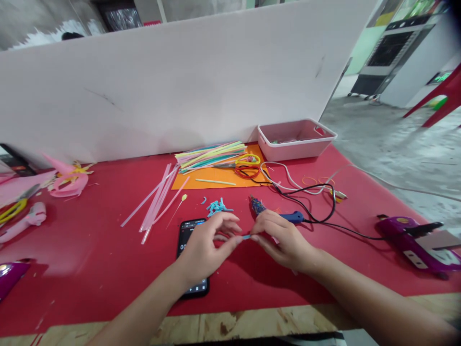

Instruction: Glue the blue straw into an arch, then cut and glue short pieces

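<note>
Between my two hands is a short light-blue straw piece [246,237], pinched at one end by each. My left hand [209,245] hangs over a black phone [196,290], covering part of its screen. Closed at the fingertips, my right hand [283,236] is in front of a blue-handled tool with a dark tip, seemingly a hot glue gun [293,217], and hides part of it. Just beyond my left hand lies a small heap of cut blue straw pieces [217,207]. A thin stick with a yellow tip [184,197] rests farther left.
Pink straws [158,202] lie left of an orange sheet [201,182] bearing coloured straws [212,156] and scissors [248,161]. A pink basket [298,153] stands behind, against a white partition [180,86]. Cables run right to a purple power strip [414,242]. Pink craft items [70,185] lie left.
</note>
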{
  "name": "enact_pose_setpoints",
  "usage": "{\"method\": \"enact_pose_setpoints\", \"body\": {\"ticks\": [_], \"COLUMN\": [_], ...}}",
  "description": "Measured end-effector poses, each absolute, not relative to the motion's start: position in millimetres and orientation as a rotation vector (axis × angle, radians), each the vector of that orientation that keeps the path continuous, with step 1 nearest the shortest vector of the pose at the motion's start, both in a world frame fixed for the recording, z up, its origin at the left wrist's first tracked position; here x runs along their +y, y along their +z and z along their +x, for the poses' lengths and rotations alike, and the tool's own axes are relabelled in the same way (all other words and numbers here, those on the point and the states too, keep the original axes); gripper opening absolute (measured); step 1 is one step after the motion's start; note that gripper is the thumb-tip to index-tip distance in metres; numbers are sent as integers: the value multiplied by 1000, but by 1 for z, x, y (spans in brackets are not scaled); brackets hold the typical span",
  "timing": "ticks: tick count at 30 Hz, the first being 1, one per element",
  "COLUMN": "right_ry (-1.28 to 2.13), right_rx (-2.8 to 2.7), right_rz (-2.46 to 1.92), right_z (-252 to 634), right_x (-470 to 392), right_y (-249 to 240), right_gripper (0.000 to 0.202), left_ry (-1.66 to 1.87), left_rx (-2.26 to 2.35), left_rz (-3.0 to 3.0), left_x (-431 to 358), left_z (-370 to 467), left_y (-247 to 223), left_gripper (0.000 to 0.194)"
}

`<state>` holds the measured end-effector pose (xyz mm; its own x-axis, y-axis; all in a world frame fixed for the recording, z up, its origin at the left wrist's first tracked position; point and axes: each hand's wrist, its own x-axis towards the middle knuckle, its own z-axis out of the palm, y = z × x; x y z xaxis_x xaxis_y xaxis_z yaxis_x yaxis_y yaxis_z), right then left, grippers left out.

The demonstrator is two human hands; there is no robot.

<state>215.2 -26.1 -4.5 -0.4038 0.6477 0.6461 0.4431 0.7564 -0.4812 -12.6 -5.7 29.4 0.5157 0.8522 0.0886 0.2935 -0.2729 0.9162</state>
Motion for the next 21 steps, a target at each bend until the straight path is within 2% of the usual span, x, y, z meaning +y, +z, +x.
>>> {"method": "enact_pose_setpoints", "body": {"ticks": [3, 5, 10, 16, 21], "right_ry": [260, 246, 222, 192, 189], "right_rx": [-2025, -2003, -2006, -2012, -1989], "right_rz": [-904, -956, -978, -986, -996], "right_z": [220, 224, 227, 227, 231], "right_x": [-25, -25, -24, -22, -21], "right_y": [-3, -2, -2, -1, -2], "right_gripper": [6, 7, 8, 9, 9], "left_ry": [963, 1059, 913, 891, 935], "left_rx": [945, 884, 922, 932, 930], "left_rz": [1952, 1959, 2253, 2263, 2329], "left_x": [-12, -23, -56, -66, -61], "left_z": [-45, -73, -126, -135, -134], "left_y": [18, 7, -16, -29, -22], "left_gripper": [13, 17, 31, 32, 35]}}
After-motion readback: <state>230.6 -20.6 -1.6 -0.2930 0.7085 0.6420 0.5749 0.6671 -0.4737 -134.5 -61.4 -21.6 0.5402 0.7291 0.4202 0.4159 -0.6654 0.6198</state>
